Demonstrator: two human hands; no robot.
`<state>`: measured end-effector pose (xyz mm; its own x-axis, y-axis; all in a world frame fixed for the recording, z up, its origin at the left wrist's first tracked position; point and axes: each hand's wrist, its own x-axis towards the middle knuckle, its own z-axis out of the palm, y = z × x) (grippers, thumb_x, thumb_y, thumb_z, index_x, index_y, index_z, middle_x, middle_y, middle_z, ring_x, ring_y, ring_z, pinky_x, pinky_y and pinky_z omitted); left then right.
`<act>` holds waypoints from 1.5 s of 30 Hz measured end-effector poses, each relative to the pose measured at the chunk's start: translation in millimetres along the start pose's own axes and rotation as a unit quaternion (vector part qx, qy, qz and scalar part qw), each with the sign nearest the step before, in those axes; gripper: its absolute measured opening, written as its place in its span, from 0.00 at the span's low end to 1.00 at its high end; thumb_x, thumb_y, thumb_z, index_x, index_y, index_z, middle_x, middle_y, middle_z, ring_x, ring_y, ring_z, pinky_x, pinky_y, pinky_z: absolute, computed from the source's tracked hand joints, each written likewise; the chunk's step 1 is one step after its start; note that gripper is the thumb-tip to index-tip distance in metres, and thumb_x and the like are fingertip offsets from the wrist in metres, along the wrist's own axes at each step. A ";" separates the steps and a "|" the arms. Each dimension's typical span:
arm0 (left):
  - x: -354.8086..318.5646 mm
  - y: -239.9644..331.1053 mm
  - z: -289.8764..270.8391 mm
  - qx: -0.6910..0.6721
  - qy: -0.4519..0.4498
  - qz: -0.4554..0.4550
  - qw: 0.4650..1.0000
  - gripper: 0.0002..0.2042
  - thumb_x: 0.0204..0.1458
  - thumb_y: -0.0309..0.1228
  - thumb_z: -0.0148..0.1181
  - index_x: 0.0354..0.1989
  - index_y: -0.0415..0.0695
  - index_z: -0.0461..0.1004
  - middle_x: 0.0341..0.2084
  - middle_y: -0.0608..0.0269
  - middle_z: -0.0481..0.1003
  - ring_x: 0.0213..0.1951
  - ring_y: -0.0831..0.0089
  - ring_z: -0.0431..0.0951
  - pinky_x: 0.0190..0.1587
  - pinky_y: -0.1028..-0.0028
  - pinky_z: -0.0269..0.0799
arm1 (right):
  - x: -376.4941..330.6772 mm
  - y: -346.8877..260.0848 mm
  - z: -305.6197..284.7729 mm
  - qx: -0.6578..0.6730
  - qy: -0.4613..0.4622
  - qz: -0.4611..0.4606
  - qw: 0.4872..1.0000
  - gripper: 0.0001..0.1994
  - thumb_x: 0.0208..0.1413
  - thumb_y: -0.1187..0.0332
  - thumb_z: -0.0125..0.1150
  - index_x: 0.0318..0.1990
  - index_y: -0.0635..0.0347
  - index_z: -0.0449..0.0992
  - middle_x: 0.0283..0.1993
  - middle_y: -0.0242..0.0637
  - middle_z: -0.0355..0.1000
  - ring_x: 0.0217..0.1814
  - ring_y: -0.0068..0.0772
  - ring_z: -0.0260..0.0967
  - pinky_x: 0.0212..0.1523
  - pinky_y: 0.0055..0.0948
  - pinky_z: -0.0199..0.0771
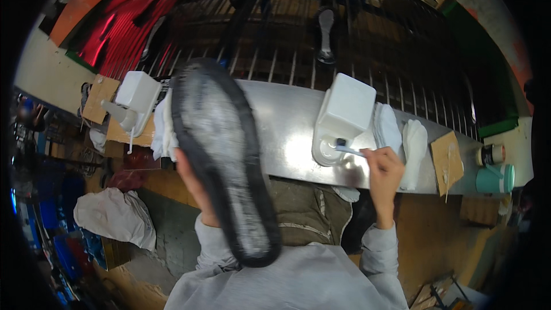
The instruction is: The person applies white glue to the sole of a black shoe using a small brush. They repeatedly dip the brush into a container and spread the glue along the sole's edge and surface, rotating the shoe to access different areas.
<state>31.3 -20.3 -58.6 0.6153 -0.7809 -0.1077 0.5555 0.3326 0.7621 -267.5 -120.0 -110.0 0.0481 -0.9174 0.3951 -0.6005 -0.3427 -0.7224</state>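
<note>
A large black shoe sole (248, 138) with a grey, patchy inner face stands tilted in front of me. My left hand (196, 189) is closed around its left edge, with most of the fingers hidden behind it. In my right hand (383, 166) I pinch a small toothbrush-like brush (352, 151) by its pale handle. Its dark bristle head is over the round cup at the foot of a white plastic dispenser (347, 106). Whether the bristles touch the cup I cannot tell. The dispenser stands on a shiny steel ledge (281, 120).
Beyond the ledge runs a rack of metal bars (275, 66) carrying several soles, one sole (325, 34) near its middle. A red glow lights its left end. Another white dispenser (138, 96) stands left. Folded white cloths (414, 149), cardboard (446, 161) and a teal mug (493, 179) lie right.
</note>
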 end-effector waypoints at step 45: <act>29.7 1.5 -17.1 -0.319 -0.321 -0.340 0.824 0.48 0.56 0.56 0.60 0.72 0.32 0.45 0.59 0.20 0.62 0.51 0.42 0.79 0.44 0.59 0.87 | 10.5 -8.4 -0.5 -0.244 -0.045 -0.208 0.946 0.11 0.43 0.60 0.77 0.36 0.46 0.87 0.39 0.26 0.72 0.36 0.28 0.67 0.51 0.39 0.53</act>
<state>60.0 -34.0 -71.6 -0.2691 -0.9522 0.1449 0.9570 -0.2474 0.1512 -262.3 -126.7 -99.5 0.4158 -0.7443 0.5226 -0.8102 -0.5642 -0.1589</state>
